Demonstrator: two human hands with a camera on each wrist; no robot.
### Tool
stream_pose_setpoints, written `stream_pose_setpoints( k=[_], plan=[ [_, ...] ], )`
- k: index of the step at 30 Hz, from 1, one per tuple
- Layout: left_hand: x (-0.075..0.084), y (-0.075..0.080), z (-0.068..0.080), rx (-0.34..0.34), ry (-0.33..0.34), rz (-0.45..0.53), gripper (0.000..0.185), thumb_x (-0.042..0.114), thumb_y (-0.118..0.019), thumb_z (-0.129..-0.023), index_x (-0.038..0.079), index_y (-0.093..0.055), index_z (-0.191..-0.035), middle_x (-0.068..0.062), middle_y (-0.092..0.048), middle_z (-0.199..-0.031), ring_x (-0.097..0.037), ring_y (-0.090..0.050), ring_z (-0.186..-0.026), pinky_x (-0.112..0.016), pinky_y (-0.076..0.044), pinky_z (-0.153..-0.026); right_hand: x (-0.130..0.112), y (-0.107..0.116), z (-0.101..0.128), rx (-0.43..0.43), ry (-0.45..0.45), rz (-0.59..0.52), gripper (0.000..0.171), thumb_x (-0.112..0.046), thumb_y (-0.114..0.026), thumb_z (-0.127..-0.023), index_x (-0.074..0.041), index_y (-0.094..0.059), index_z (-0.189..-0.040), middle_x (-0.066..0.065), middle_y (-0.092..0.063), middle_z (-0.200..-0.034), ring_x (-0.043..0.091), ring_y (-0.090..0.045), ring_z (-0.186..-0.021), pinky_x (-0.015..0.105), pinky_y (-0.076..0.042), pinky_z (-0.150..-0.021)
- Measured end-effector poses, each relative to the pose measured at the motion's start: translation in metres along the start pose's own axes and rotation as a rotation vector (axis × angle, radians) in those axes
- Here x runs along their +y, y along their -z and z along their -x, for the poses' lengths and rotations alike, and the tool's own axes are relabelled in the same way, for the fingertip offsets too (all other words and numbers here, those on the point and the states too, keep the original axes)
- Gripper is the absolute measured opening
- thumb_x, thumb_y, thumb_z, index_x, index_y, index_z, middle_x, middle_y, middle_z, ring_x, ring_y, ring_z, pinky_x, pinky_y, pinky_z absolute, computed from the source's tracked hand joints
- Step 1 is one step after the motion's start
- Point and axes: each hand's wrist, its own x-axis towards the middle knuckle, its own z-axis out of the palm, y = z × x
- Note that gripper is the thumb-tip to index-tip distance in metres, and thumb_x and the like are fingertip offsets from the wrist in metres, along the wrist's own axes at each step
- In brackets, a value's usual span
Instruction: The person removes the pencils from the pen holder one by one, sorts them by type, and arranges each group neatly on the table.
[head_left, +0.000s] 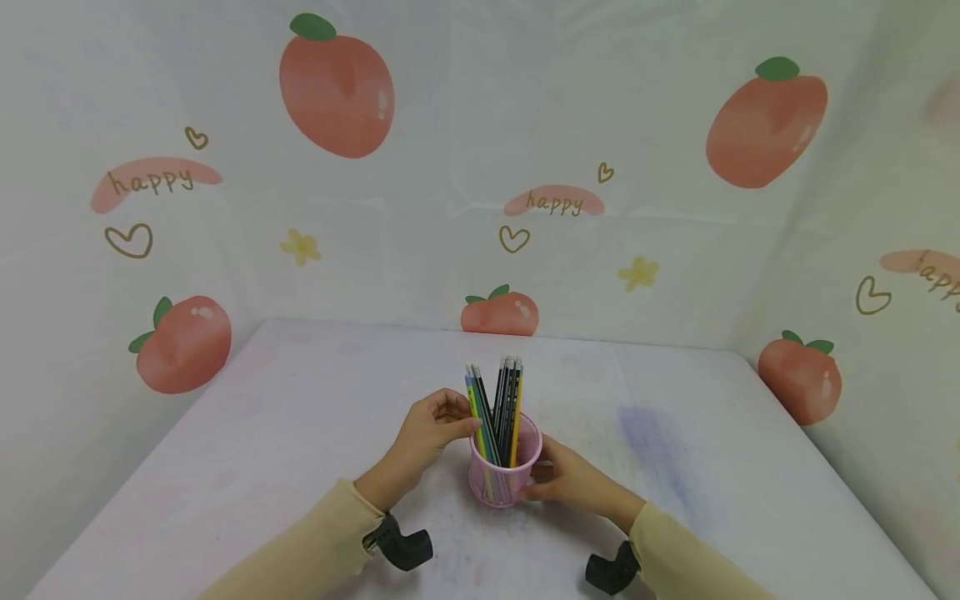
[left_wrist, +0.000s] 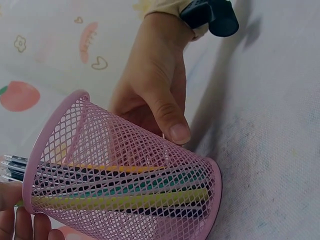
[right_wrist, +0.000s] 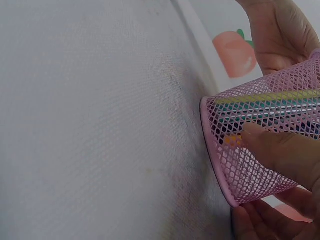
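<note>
Two hands meet at a pink mesh cup near the lower middle of the head view. Going from largest to smallest: the white counter (head_left: 300,433) fills the lower half of the frame, backed by a pale curtain printed with peaches (head_left: 336,87) and the word "happy". On the counter stands the pink mesh cup (head_left: 505,467), upright, just below the frame's centre. The right hand (head_left: 573,482) wraps the cup's right side from the lower right, thumb pressed on the mesh as the right wrist view shows, grasping it. The left hand (head_left: 427,437), coming from the lower left, pinches a pencil at the left of the cup's rim. A bundle of pencils (head_left: 498,408) stands in the cup, black, green and yellow, their eraser ends up and leaning slightly apart above the rim.
</note>
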Motion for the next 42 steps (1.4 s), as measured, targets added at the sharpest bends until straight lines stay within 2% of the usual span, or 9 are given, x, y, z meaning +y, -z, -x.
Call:
stream_pose_setpoints(
  k=[9, 19, 30, 33, 37, 39, 42],
  plan=[
    [-0.002, 0.0, -0.001, 0.004, -0.007, -0.006, 0.025, 0.003, -0.073, -0.082, -0.005, -0.058, -0.101, -0.005, -0.062, -0.089, -0.011, -0.06, -0.08, -0.02, -0.052, -0.072, -0.006, 0.001, 0.001, -0.005, -0.014, -0.001, 0.082, -0.01, -0.079, -0.079, 0.009, -0.032, -0.143, 0.025, -0.049, -0.138, 0.041, -0.054, -0.122, 0.051, -0.045, -0.103],
    [-0.001, -0.003, -0.002, 0.071, 0.002, -0.039, 0.02, 0.004, -0.074, -0.082, -0.002, -0.063, -0.097, -0.006, -0.065, -0.09, -0.012, -0.061, -0.083, -0.023, -0.051, -0.075, -0.005, 0.001, 0.001, -0.001, -0.026, 0.006, 0.084, -0.013, -0.08, -0.079, 0.007, -0.032, -0.144, 0.025, -0.047, -0.141, 0.04, -0.053, -0.123, 0.052, -0.044, -0.103],
    [0.017, 0.006, -0.005, 0.109, -0.055, -0.027, 0.021, 0.003, -0.072, -0.084, -0.001, -0.061, -0.101, -0.007, -0.064, -0.094, -0.012, -0.064, -0.084, -0.022, -0.053, -0.079, -0.004, 0.002, 0.001, -0.005, -0.012, 0.003, 0.085, -0.012, -0.08, -0.079, 0.008, -0.03, -0.145, 0.026, -0.045, -0.142, 0.041, -0.052, -0.124, 0.051, -0.044, -0.104],
    [0.027, 0.012, -0.006, 0.108, -0.089, 0.054, 0.022, 0.0, -0.069, -0.085, -0.002, -0.058, -0.104, -0.006, -0.062, -0.095, -0.012, -0.066, -0.083, -0.028, -0.057, -0.081, -0.005, 0.002, 0.001, -0.004, -0.019, -0.005, 0.086, -0.011, -0.08, -0.079, 0.008, -0.029, -0.145, 0.026, -0.045, -0.142, 0.041, -0.052, -0.125, 0.052, -0.043, -0.104],
    [0.05, 0.024, -0.008, 0.126, -0.156, 0.238, 0.022, -0.006, -0.063, -0.088, 0.002, -0.055, -0.106, -0.002, -0.061, -0.092, -0.012, -0.067, -0.082, -0.034, -0.059, -0.08, -0.004, 0.002, 0.001, -0.004, -0.012, -0.006, 0.084, -0.011, -0.079, -0.079, 0.009, -0.03, -0.144, 0.027, -0.045, -0.141, 0.042, -0.052, -0.124, 0.052, -0.043, -0.104],
    [0.065, 0.034, -0.009, 0.149, -0.19, 0.322, 0.022, -0.006, -0.061, -0.09, 0.007, -0.055, -0.106, 0.001, -0.062, -0.09, -0.011, -0.067, -0.082, -0.033, -0.059, -0.078, -0.002, 0.003, 0.001, -0.005, -0.003, -0.004, 0.083, -0.01, -0.079, -0.079, 0.01, -0.031, -0.144, 0.027, -0.046, -0.141, 0.042, -0.052, -0.124, 0.052, -0.043, -0.104],
    [0.081, 0.051, -0.012, 0.165, -0.219, 0.378, 0.021, -0.003, -0.06, -0.092, 0.011, -0.057, -0.107, 0.003, -0.064, -0.089, -0.01, -0.068, -0.082, -0.03, -0.059, -0.077, -0.001, 0.003, 0.001, -0.006, 0.001, -0.005, 0.083, -0.01, -0.079, -0.079, 0.01, -0.031, -0.143, 0.027, -0.046, -0.14, 0.042, -0.053, -0.123, 0.052, -0.043, -0.104]
  ],
)
